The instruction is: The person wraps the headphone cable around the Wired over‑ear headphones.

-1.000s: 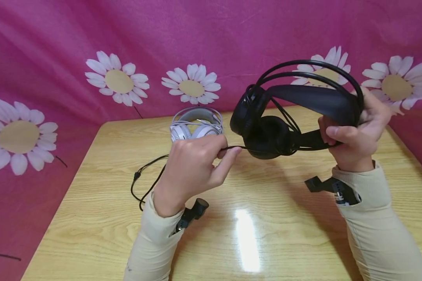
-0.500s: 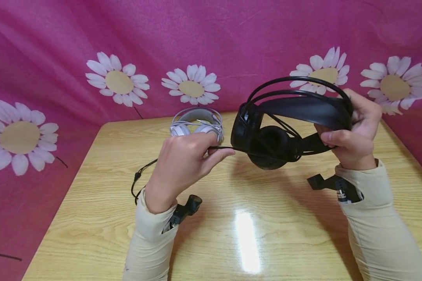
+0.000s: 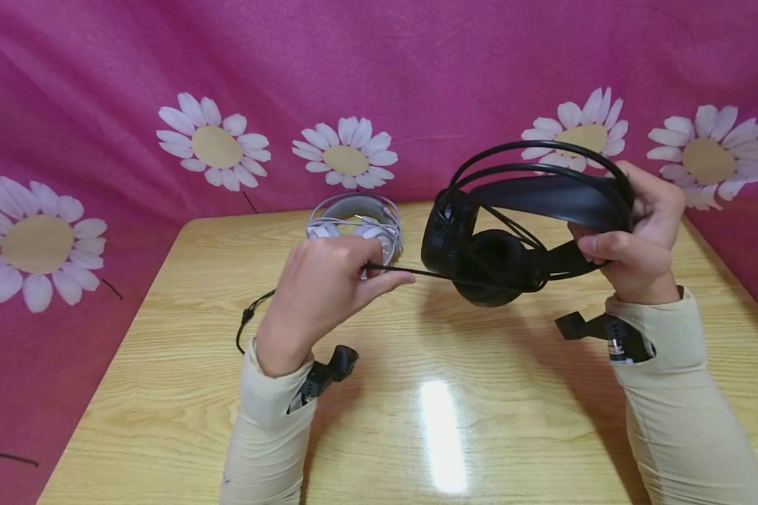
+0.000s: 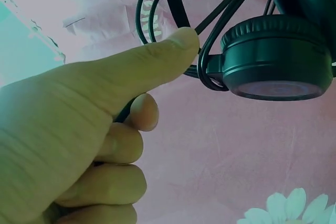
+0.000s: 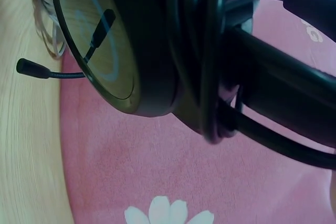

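My right hand (image 3: 647,235) grips a black over-ear headset (image 3: 549,200) by one end of its headband and holds it above the table. Cable loops are wrapped around the headset near one ear cup (image 4: 275,61). My left hand (image 3: 318,294) holds the black cable (image 3: 410,271) in curled fingers, thumb stretched out toward the headset. Between hand and headset the cable runs straight. Its loose end hangs on the left past a small inline piece (image 3: 248,315). In the right wrist view a microphone boom (image 5: 34,69) sticks out beside an ear cup.
White headphones (image 3: 360,205) with their cord bundled lie at the back of the wooden table (image 3: 518,428), partly hidden behind my left hand. A pink cloth (image 3: 429,84) with large daisies hangs behind the table.
The headset has come down slightly. My left hand has moved left, drawing the cable out longer, and less of the loose end shows on the left.
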`<state>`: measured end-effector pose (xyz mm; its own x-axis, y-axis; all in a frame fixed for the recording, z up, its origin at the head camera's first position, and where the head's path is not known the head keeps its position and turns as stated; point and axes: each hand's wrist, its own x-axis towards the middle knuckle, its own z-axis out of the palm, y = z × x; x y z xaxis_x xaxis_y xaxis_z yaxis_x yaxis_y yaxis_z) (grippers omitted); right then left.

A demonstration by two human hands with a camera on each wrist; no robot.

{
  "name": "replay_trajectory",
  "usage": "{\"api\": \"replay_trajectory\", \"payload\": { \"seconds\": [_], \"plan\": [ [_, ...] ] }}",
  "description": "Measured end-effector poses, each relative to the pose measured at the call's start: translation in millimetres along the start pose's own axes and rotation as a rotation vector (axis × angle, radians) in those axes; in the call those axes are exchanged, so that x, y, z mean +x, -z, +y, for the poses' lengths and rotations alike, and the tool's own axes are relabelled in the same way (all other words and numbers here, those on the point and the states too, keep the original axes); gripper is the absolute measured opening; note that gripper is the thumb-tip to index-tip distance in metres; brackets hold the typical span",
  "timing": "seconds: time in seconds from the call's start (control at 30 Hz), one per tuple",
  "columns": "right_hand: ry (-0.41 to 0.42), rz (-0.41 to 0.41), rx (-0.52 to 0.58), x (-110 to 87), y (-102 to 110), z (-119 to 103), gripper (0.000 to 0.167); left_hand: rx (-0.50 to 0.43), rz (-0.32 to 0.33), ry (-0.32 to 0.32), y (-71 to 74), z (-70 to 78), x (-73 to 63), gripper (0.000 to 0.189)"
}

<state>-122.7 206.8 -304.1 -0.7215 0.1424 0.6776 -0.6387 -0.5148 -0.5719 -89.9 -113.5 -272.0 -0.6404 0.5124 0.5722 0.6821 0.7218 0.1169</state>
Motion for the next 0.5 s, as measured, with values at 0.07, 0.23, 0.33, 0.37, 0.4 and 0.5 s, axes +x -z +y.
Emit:
{"api": "replay_trajectory", "payload": {
  "seconds": [0.07,0.23,0.33,0.37,0.4,0.5],
  "plan": [
    [-0.005,0.003,0.026,-0.3,2,-1,0.056,0.009,-0.004,0.017,0.0,-0.7,-0.1,0.047],
    [-0.011,0.015,0.089,0.2,6,-3,0.054,0.027,-0.014,0.054,-0.5,-2.9,0.2,0.044],
    [-0.010,0.038,0.106,1.3,7,-6,0.054,0.034,-0.033,0.104,0.3,-5.2,0.1,0.049],
    [-0.010,0.043,0.105,1.6,7,-7,0.054,0.038,-0.038,0.129,0.9,-6.2,0.0,0.051],
    [-0.006,0.049,0.094,2.0,7,-8,0.055,0.040,-0.040,0.155,1.9,-7.3,-0.3,0.052],
    [0.004,0.063,0.044,3.4,8,-10,0.052,0.027,-0.022,0.223,6.2,-10.5,-1.9,0.053]
  ]
}}
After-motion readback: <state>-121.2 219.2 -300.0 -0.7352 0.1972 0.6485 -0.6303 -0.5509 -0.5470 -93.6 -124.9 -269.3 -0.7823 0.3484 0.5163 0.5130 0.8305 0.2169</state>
